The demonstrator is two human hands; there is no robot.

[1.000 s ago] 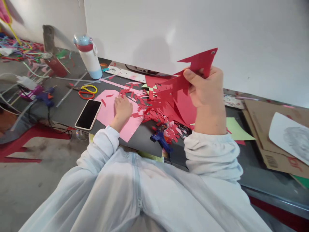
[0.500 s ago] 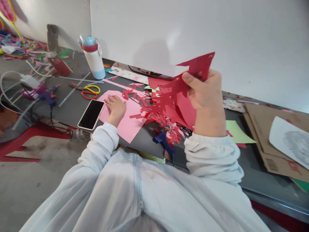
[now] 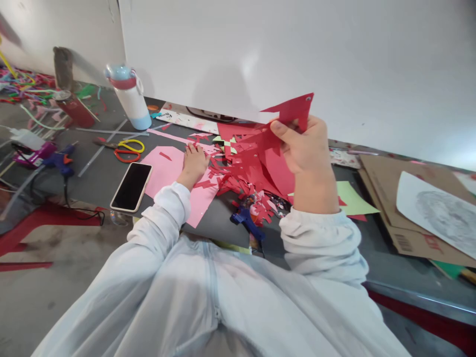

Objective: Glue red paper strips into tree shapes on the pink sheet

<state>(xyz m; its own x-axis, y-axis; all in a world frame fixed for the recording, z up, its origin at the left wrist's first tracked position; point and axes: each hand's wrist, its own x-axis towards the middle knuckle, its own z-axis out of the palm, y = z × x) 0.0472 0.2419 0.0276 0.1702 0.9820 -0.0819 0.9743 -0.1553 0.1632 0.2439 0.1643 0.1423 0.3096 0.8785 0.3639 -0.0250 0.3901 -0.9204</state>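
My right hand (image 3: 307, 146) is raised above the table, its thumb and fingers closed on a cut piece of red paper (image 3: 292, 108) with a pointed end. Lower down, my left hand (image 3: 195, 162) rests with its fingers stretched out at the edge of a pink paper sheet (image 3: 159, 171). Its fingertips reach red paper scraps (image 3: 238, 171), which lie in a heap to the right. Behind the raised hand and partly covered by it is a larger red sheet (image 3: 277, 166).
Left of the pink sheet lie a phone (image 3: 131, 187) and scissors (image 3: 128, 149), with a bottle (image 3: 130, 101) standing behind. A blue glue gun (image 3: 248, 222) is near the front edge, another glue gun (image 3: 59, 161) far left. Cardboard (image 3: 386, 198) lies right, beside green paper (image 3: 355, 196).
My left hand has slid right across the pink sheet to the scraps, uncovering a red scrap on the sheet. The right hand still holds the red paper. The whole view has shifted slightly.
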